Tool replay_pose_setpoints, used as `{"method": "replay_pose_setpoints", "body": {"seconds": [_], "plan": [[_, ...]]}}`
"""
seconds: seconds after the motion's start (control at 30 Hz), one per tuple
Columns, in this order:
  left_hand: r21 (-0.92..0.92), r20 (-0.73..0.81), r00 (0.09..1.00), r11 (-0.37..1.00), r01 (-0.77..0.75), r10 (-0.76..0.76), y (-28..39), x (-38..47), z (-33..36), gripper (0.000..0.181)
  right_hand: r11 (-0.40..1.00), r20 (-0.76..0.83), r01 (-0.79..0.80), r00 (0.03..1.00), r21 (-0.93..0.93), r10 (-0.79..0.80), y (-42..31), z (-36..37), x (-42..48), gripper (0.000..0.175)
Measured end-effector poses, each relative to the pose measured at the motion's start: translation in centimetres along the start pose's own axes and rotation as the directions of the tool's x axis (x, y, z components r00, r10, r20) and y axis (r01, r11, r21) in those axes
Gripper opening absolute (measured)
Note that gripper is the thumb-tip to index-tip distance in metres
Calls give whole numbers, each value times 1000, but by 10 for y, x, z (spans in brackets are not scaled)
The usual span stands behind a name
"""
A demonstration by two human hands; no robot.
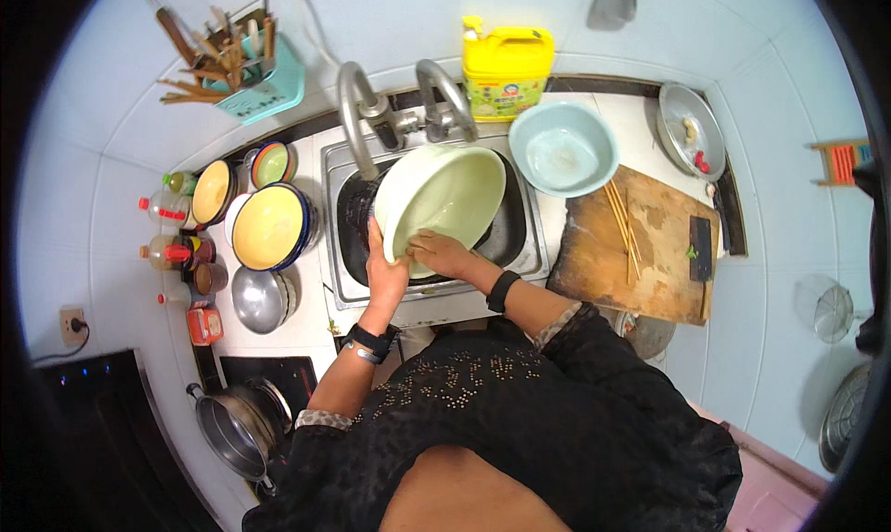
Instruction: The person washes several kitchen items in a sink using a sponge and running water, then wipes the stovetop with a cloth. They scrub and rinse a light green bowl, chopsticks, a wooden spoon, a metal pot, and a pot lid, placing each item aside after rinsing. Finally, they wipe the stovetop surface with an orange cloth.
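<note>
A large pale green plastic basin (459, 198) is held tilted over the stainless steel sink (539, 254), its opening turned to the right. My left hand (386, 264) grips its rim at the near left, thumb on the outer wall. Bent over the near edge, my right hand (438, 252) reaches inside, fingers against the inner wall close to my left hand. Whether anything is under those fingers cannot be seen. The spout of a curved metal faucet (353, 121) comes down just left of the basin. The basin hides much of the sink's dark inside.
To the right are a light blue basin (564, 149), a wooden cutting board (654, 226) with chopsticks (623, 226) and a knife (699, 247), and a metal bowl (689, 132). Left stand stacked yellow bowls (268, 226), metal bowls (259, 299) and bottles. A yellow jug (508, 73) stands behind.
</note>
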State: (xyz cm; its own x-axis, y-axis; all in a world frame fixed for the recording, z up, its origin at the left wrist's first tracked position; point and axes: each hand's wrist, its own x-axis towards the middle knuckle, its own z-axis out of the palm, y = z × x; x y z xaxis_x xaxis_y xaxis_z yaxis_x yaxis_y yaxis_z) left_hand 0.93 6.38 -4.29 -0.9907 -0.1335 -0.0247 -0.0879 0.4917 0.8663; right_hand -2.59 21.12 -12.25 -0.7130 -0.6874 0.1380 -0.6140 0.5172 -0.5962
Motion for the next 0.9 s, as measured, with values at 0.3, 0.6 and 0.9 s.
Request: {"method": "replay_pose_setpoints", "body": {"seconds": [0.3,0.6,0.9], "plan": [[238,74,889,858,-455,451,58,-2,37,74,484,290,-610,760,627,581,57,-129,-179,22],[-332,395,913,910,248,-105,105,35,140,48,220,-512,-968,128,123,849,140,-173,-305,40],[-331,790,552,571,751,-267,135,84,227,57,93,-277,-990,118,-104,953,175,-158,-292,28]]}}
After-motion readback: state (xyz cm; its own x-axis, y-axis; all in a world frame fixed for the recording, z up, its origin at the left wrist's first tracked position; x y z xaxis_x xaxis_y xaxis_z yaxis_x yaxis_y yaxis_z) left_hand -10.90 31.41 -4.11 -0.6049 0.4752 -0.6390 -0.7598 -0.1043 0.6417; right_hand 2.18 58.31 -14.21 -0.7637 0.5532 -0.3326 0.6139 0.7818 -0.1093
